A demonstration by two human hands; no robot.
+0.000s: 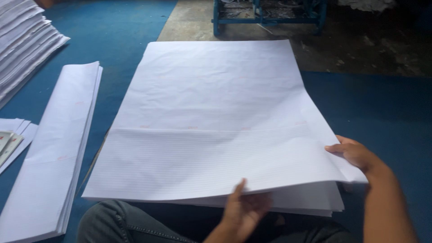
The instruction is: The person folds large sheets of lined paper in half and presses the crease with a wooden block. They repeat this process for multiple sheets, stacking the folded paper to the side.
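1. The big stack of ruled white sheets (216,121) lies flat on the blue floor mat (382,112), filling the middle of the view, its near edge over the person's jeans-clad knee (112,220).
2. The left hand (243,211), at 6 o'clock of the stack, has its thumb on top of the near edge and its fingers underneath, pinching a lifted batch of top sheets; how tight the pinch is, I cannot tell.
3. The right hand (355,155), at 4 o'clock, lies with fingers spread flat on the near right corner, the thumb hidden below.
4. To do this well, I judge both hands should hold the same batch, edges kept flush, lifting evenly so the mid-sheet crease does not deepen.
5. A folded pile (58,148) lies at 9 o'clock; another stack of paper (22,45) at 10 o'clock.
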